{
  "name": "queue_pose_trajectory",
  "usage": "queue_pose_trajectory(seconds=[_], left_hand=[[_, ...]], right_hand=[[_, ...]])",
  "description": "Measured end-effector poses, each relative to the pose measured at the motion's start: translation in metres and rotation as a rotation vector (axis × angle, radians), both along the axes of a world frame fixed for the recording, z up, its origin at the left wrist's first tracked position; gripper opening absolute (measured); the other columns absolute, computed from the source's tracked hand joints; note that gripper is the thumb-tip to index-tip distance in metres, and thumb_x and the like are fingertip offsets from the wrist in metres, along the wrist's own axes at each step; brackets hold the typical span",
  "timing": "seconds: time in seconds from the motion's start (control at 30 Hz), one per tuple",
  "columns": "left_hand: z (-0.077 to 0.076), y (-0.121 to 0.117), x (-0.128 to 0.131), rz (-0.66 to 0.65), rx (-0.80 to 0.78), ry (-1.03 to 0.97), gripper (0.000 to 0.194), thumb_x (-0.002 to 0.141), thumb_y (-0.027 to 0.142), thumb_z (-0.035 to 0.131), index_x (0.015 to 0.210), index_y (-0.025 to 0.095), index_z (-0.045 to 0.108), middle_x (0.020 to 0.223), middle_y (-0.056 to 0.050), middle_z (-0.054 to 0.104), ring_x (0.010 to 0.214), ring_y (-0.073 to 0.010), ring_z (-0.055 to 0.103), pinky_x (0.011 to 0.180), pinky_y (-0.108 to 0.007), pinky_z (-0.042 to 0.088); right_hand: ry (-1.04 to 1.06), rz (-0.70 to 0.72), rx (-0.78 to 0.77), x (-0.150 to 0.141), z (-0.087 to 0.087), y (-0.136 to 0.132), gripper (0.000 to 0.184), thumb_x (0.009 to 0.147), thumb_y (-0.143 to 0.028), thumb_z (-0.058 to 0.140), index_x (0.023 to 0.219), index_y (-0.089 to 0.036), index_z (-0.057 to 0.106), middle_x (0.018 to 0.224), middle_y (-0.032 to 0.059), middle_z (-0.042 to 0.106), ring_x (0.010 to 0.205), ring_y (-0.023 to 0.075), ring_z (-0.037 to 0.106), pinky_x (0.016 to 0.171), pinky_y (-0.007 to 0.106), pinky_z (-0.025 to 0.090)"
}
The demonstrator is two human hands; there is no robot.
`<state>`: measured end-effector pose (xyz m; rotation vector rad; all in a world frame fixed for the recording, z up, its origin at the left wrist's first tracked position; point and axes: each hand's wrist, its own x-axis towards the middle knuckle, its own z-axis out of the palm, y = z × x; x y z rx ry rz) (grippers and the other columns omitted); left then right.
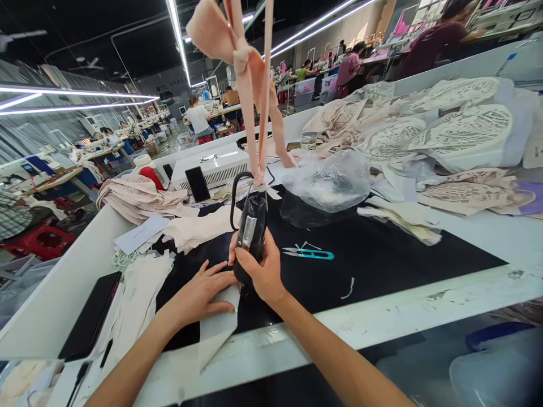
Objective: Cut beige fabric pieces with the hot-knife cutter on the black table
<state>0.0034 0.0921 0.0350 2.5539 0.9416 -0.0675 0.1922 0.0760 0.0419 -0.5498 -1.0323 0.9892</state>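
Observation:
My right hand (263, 268) is wrapped round a black corded hand tool (253, 226) with a metal plate on its side. The tool stands upright over the black work mat (309, 282); its exact kind I cannot make out. Peach fabric strips (254, 113) rise from its top, tied in a knot higher up. My left hand (203, 294) lies flat with fingers spread on a white fabric piece (223, 316), pressing it beside the tool's lower end. That piece hangs over the table's front edge. Where the tool's tip meets the fabric is mostly hidden.
Turquoise thread snips (311, 254) and a thread scrap (348, 288) lie on the mat. Beyond are a clear plastic bag (331, 178), lace pieces (462, 130), and a phone (197, 183). A black power bank-like slab (91, 316) sits at left. Other people work farther off.

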Motion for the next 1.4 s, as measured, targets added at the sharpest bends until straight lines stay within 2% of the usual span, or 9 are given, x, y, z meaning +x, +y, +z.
queue_pose_trajectory(seconds=[0.13, 0.3, 0.57, 0.93, 1.0, 1.07, 1.17, 1.27, 1.4], left_hand=[[0.0, 0.0, 0.0, -0.013, 0.026, -0.013, 0.053, 0.099, 0.038, 0.078, 0.148, 0.031, 0.06, 0.165, -0.012, 0.048, 0.161, -0.0368, 0.03, 0.128, -0.074, 0.015], [0.001, -0.001, 0.001, -0.025, 0.047, -0.02, 0.06, 0.098, 0.035, 0.08, 0.153, 0.031, 0.057, 0.162, -0.013, 0.052, 0.16, -0.0359, 0.033, 0.13, -0.072, 0.015], [-0.002, 0.002, -0.001, -0.038, 0.04, -0.071, 0.054, 0.095, 0.034, 0.082, 0.145, 0.031, 0.062, 0.159, -0.009, 0.056, 0.158, -0.033, 0.038, 0.133, -0.067, 0.013], [-0.001, -0.001, 0.002, -0.025, 0.07, -0.086, 0.058, 0.093, 0.034, 0.085, 0.146, 0.029, 0.062, 0.16, -0.011, 0.055, 0.155, -0.0344, 0.043, 0.132, -0.067, 0.017], [-0.005, -0.01, -0.002, 0.033, 0.143, -0.132, 0.058, 0.096, 0.036, 0.081, 0.149, 0.028, 0.059, 0.161, -0.012, 0.053, 0.155, -0.0355, 0.042, 0.131, -0.067, 0.023], [-0.01, -0.025, -0.006, 0.155, 0.277, -0.236, 0.045, 0.104, 0.035, 0.07, 0.147, 0.025, 0.06, 0.155, -0.013, 0.057, 0.148, -0.0336, 0.05, 0.127, -0.06, 0.037], [-0.018, -0.057, -0.005, 0.327, 0.441, -0.339, 0.026, 0.113, 0.03, 0.05, 0.128, 0.02, 0.068, 0.12, -0.011, 0.071, 0.11, -0.0258, 0.07, 0.099, -0.042, 0.061], [-0.026, -0.083, 0.002, 0.302, 0.455, -0.251, 0.024, 0.112, 0.025, 0.047, 0.12, 0.02, 0.069, 0.105, -0.008, 0.072, 0.094, -0.0249, 0.07, 0.086, -0.04, 0.063], [-0.037, -0.092, 0.006, 0.286, 0.461, -0.204, 0.022, 0.109, 0.017, 0.051, 0.123, 0.018, 0.067, 0.109, -0.009, 0.071, 0.099, -0.026, 0.071, 0.089, -0.041, 0.064]], right_hand=[[-0.007, 0.002, -0.001, -0.001, -0.002, -0.004, 0.031, 0.086, -0.044, 0.078, 0.105, -0.028, 0.06, 0.086, -0.0024, 0.064, 0.067, 0.0142, 0.06, 0.062, 0.029, 0.056], [-0.02, -0.004, -0.015, -0.003, -0.002, -0.004, 0.024, 0.088, -0.041, 0.076, 0.101, -0.027, 0.061, 0.088, -0.0016, 0.064, 0.068, 0.0138, 0.059, 0.062, 0.028, 0.055], [-0.01, 0.024, -0.003, -0.005, 0.0, -0.013, 0.034, 0.086, -0.048, 0.078, 0.106, -0.028, 0.06, 0.087, -0.0019, 0.064, 0.069, 0.0149, 0.061, 0.063, 0.03, 0.055], [-0.061, 0.002, -0.022, -0.005, 0.001, -0.016, 0.024, 0.087, -0.039, 0.075, 0.102, -0.028, 0.061, 0.087, -0.0023, 0.064, 0.068, 0.0145, 0.059, 0.067, 0.031, 0.056], [-0.069, -0.011, -0.026, -0.001, 0.004, -0.016, 0.024, 0.086, -0.039, 0.076, 0.101, -0.028, 0.06, 0.087, -0.0027, 0.065, 0.068, 0.0145, 0.059, 0.068, 0.031, 0.056], [-0.094, -0.031, -0.033, 0.004, 0.009, -0.017, 0.027, 0.084, -0.037, 0.08, 0.099, -0.028, 0.06, 0.086, -0.0032, 0.064, 0.069, 0.0146, 0.059, 0.067, 0.03, 0.055], [-0.172, -0.053, -0.053, 0.011, 0.017, -0.019, 0.036, 0.079, -0.036, 0.086, 0.102, -0.028, 0.059, 0.085, -0.0035, 0.064, 0.071, 0.0154, 0.058, 0.064, 0.029, 0.052], [-0.251, -0.074, -0.066, 0.017, 0.023, -0.018, 0.04, 0.078, -0.039, 0.087, 0.105, -0.029, 0.06, 0.088, -0.0024, 0.067, 0.071, 0.0156, 0.058, 0.06, 0.028, 0.051], [-0.321, -0.105, -0.046, 0.021, 0.027, -0.016, 0.037, 0.08, -0.042, 0.087, 0.103, -0.029, 0.062, 0.089, -0.0009, 0.07, 0.069, 0.0163, 0.062, 0.061, 0.031, 0.055]])
